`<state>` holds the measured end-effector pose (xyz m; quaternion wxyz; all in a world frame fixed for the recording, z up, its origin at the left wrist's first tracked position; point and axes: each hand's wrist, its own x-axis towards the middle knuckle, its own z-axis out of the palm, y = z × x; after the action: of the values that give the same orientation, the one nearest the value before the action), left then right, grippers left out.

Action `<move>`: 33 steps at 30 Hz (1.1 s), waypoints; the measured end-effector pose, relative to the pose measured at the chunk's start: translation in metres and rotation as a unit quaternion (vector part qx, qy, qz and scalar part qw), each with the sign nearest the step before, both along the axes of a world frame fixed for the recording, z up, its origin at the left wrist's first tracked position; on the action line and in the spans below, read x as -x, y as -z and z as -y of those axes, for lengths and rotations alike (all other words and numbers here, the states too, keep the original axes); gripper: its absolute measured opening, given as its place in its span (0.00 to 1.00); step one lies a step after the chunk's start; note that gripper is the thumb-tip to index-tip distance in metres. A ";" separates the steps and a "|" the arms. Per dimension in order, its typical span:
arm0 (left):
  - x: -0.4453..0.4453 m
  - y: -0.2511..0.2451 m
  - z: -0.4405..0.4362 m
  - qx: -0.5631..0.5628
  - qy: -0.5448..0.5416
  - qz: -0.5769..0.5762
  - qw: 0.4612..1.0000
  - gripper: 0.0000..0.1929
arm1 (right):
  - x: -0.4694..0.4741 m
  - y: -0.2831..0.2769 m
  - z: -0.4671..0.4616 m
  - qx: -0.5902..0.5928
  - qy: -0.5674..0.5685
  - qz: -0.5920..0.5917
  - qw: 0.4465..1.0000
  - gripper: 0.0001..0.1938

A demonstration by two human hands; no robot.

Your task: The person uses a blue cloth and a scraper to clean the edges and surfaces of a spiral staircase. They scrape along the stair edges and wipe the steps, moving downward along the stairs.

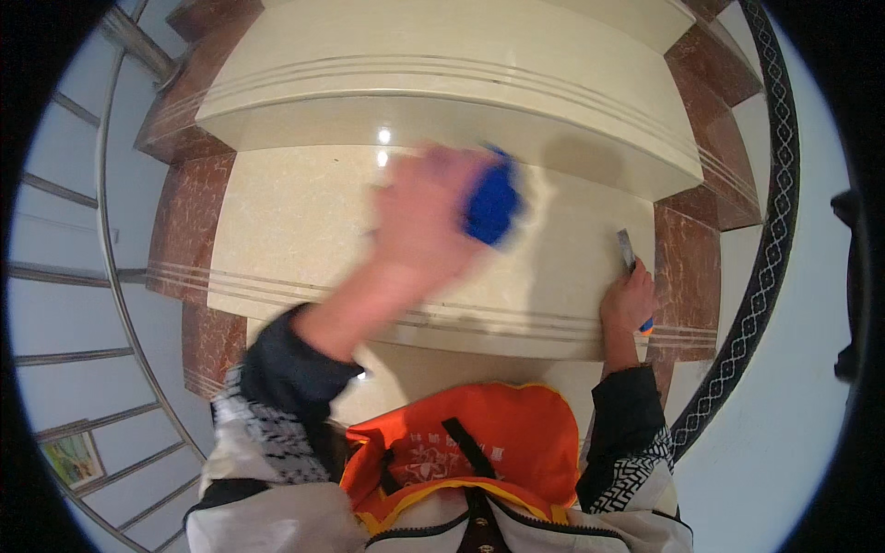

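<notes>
My left hand (422,214), blurred by motion, grips a blue cloth (494,200) above the cream stone stair tread (276,214). Whether the cloth touches the stone cannot be made out. Near the right end of this tread, my right hand (629,301) is closed around a hand scraper with a flat metal blade (625,247). Its blue and orange handle end (647,326) shows below the fist, and the blade points up the stairs.
Reddish-brown stone borders (187,214) flank the steps. A metal railing (104,180) runs along the left. On the right, a white wall (767,387) carries a black patterned band (764,290). An orange apron (525,428) hangs before my body. Another step (442,34) rises ahead.
</notes>
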<state>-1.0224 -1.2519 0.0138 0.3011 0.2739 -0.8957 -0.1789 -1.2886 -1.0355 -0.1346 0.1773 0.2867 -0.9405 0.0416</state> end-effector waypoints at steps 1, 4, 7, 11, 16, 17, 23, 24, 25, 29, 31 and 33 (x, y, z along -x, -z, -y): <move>0.029 0.015 -0.033 -0.014 0.001 0.096 0.995 0.39 | 0.001 0.001 -0.001 0.003 -0.002 0.006 1.000 0.18; 0.095 0.059 -0.082 -0.053 0.191 0.168 0.966 0.41 | 0.005 0.004 -0.002 0.017 -0.015 -0.003 1.000 0.17; 0.132 0.093 -0.084 -0.063 0.248 0.127 0.958 0.37 | 0.007 0.005 -0.004 0.048 -0.050 -0.005 0.998 0.17; 0.141 0.109 -0.028 0.000 0.147 0.100 0.984 0.28 | 0.005 0.004 -0.005 0.035 -0.041 0.013 0.998 0.19; -0.001 0.134 0.101 0.147 -0.051 0.022 0.988 0.25 | 0.001 -0.002 -0.002 0.008 -0.021 0.021 1.000 0.20; -0.054 0.135 0.131 0.151 -0.102 0.045 0.982 0.25 | 0.001 -0.002 -0.002 -0.001 -0.010 0.026 1.000 0.20; -0.392 0.057 0.183 -0.090 -0.602 0.320 0.726 0.30 | 0.000 0.001 -0.001 0.011 -0.015 -0.008 1.000 0.19; -0.418 0.047 0.171 -0.046 -0.622 0.266 0.735 0.30 | 0.000 0.001 0.000 0.003 -0.003 0.002 1.000 0.18; -0.438 0.032 0.154 -0.046 -0.652 0.239 0.718 0.30 | 0.000 0.002 -0.001 -0.009 0.001 0.006 1.000 0.18; -0.381 0.015 0.098 0.045 -0.541 0.080 0.836 0.29 | 0.001 0.001 0.000 0.001 -0.024 -0.023 0.999 0.17; -0.300 0.027 0.054 0.053 -0.414 -0.048 0.908 0.26 | 0.002 0.000 0.002 -0.019 -0.007 0.008 1.000 0.17; -0.209 0.045 -0.002 -0.066 -0.339 -0.076 0.935 0.26 | 0.003 -0.002 0.003 -0.031 0.016 0.042 0.999 0.17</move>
<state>-0.8134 -1.2500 -0.0310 0.3920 0.5660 -0.7105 -0.1453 -1.2916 -1.0387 -0.1327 0.1292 0.2752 -0.9524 0.0220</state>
